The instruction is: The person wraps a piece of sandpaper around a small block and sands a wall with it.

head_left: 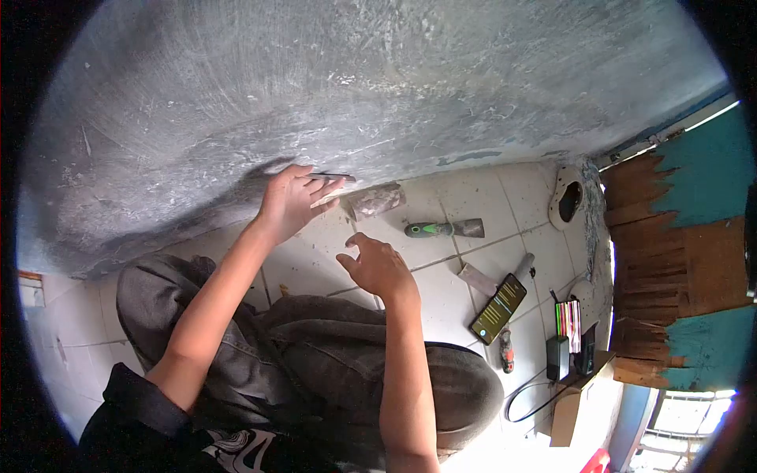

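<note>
My left hand (pixel 293 203) is raised against the lower part of the grey wall (pixel 355 102), its fingers wrapped round a thin dark flat tool (pixel 333 176) whose edge meets the wall. My right hand (pixel 377 266) hovers over the tiled floor with its fingers apart and curved, holding nothing. Just beyond it lies a whitish, stained rectangular piece (pixel 378 202) close to the wall's foot. A scraper with a black and green handle (pixel 430 229) rests on the tiles to the right.
A lit phone (pixel 498 309) lies on the tiles (pixel 493 197) beside an orange-handled tool (pixel 507 351). Further right are a striped item (pixel 568 323), a black box (pixel 557 359) with a cable, a white oval fixture (pixel 565 197) and a worn wooden panel (pixel 654 268).
</note>
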{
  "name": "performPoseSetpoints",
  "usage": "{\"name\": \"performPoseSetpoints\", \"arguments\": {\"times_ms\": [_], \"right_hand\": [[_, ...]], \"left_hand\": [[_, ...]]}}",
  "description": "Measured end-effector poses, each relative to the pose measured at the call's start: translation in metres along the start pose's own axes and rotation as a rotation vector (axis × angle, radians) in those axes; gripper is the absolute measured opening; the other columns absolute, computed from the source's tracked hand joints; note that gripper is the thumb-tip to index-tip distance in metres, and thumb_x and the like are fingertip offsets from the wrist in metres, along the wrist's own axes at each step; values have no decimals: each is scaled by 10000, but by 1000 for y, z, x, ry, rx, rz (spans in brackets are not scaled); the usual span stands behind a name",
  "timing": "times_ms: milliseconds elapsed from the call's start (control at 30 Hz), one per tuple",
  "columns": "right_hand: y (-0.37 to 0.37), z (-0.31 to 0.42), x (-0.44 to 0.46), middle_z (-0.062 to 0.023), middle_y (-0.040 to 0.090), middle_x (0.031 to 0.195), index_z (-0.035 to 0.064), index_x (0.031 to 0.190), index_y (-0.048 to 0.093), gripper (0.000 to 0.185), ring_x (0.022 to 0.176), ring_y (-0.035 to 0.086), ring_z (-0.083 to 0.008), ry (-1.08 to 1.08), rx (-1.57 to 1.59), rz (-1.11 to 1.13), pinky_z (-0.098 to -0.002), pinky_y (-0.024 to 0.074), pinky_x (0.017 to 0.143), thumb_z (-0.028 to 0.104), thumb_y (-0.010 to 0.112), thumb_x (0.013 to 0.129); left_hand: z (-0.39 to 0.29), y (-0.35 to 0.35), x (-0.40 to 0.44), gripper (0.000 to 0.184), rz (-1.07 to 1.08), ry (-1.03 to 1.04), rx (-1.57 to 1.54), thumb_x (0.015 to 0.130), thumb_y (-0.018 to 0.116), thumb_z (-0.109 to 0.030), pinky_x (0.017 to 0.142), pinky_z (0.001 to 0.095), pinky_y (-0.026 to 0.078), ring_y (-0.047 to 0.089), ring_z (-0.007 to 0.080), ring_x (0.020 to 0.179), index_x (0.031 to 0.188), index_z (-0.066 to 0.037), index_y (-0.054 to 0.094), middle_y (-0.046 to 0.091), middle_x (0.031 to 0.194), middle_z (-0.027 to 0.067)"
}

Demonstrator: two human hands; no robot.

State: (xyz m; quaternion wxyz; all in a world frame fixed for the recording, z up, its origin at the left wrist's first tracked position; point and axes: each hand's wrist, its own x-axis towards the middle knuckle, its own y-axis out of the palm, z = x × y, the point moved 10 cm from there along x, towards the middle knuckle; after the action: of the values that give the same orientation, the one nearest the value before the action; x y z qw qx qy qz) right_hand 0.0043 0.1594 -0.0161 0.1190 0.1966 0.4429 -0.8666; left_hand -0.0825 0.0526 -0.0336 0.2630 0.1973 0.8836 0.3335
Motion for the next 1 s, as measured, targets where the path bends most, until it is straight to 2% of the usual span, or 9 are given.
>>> {"name": "performPoseSetpoints", "arguments": {"times_ms": [133, 200, 400, 600, 733, 800, 833, 900, 1000], "right_hand": [[-3, 2, -3, -149, 622, 1043, 93, 1076, 559, 376, 1023, 572, -297, 4, -12, -23, -406, 449, 870, 359, 597, 814], [1, 0, 0, -154, 619, 1042, 89, 1066, 558, 369, 1019, 572, -298, 22, 13, 9, -408, 449, 868, 358, 596, 816], [-3, 3, -2, -162, 618, 1041, 86, 1065, 554, 367, 1012, 574, -303, 2, -4, -5, -405, 451, 866, 354, 596, 818], [-3, 3, -2, -164, 626, 1019, 80, 1046, 562, 360, 989, 583, -309, -11, -12, -32, -408, 458, 854, 353, 601, 814], [-3, 4, -1, -166, 622, 1027, 81, 1050, 563, 366, 990, 584, -309, -22, -7, -18, -408, 457, 854, 357, 600, 813], [-2, 3, -1, -167, 619, 1036, 87, 1064, 558, 373, 1003, 579, -306, -2, -9, 8, -407, 453, 861, 359, 598, 813], [-1, 3, -1, -167, 619, 1036, 87, 1064, 558, 373, 1003, 579, -306, -3, -8, 10, -407, 453, 861, 359, 598, 813], [-3, 2, -2, -176, 654, 917, 78, 1123, 571, 412, 996, 585, -312, 7, 16, -15, -399, 432, 880, 349, 592, 813], [-3, 2, -2, -175, 654, 922, 77, 1128, 567, 417, 988, 589, -313, 8, 25, -4, -405, 434, 878, 353, 589, 816]], "left_hand": [[-2, 2, -3, 695, -20, 0, 56, 796, 495, -391, 971, 350, 344, 403, 210, 1248, 1285, 69, 316, 425, 1295, 140], [-1, 1, -3, 412, -44, -19, 34, 798, 527, -360, 923, 354, 382, 445, 205, 1192, 1064, -62, 425, 446, 1258, 130], [2, -19, -2, 318, -152, -54, 190, 801, 541, -325, 899, 347, 391, 476, 200, 1147, 995, -98, 432, 481, 1231, 133], [3, -18, -2, 298, -155, -55, 165, 801, 537, -328, 896, 347, 391, 477, 206, 1141, 977, -105, 447, 489, 1224, 141], [3, -17, -1, 300, -135, -57, 163, 798, 536, -330, 895, 348, 391, 476, 207, 1138, 977, -103, 454, 485, 1229, 141], [2, -19, 0, 373, -148, -50, 159, 821, 481, -331, 907, 380, 398, 462, 250, 1177, 1048, -36, 457, 455, 1280, 174], [3, -19, -1, 373, -149, -51, 160, 821, 481, -331, 907, 380, 398, 462, 250, 1177, 1048, -36, 457, 455, 1280, 174], [2, -17, -1, 436, -142, -48, 168, 816, 485, -331, 903, 382, 402, 472, 253, 1168, 1106, -9, 437, 448, 1282, 179], [1, -15, -4, 497, -179, -46, 162, 812, 485, -328, 906, 383, 398, 479, 252, 1161, 1156, 21, 403, 445, 1281, 185]]}}
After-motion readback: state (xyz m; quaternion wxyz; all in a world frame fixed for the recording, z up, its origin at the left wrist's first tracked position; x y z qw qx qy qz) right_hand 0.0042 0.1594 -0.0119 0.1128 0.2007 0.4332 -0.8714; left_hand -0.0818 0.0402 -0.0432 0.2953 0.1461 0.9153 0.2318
